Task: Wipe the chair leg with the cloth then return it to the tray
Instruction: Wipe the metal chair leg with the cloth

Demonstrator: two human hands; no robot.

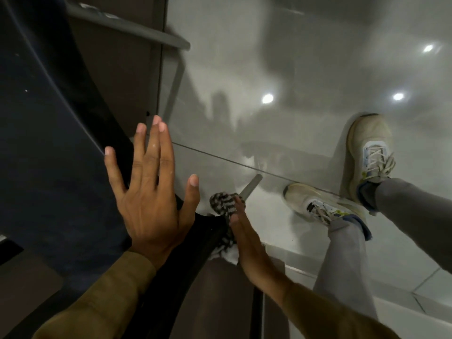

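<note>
My left hand (149, 189) rests flat, fingers spread, on the edge of the dark chair seat (49, 143). Below it my right hand (247, 243) grips a black-and-white striped cloth (223, 204), which is bunched around a grey metal chair leg (250, 185). Only the leg's lower end shows past the cloth, slanting down to the glossy floor. The fingers of the right hand are mostly hidden behind the cloth. No tray is in view.
A second grey chair leg (175, 79) and a crossbar (137, 33) run at the top left. My two feet in pale sneakers (318, 204) (369, 152) stand on the shiny grey tiled floor (293, 81) at the right.
</note>
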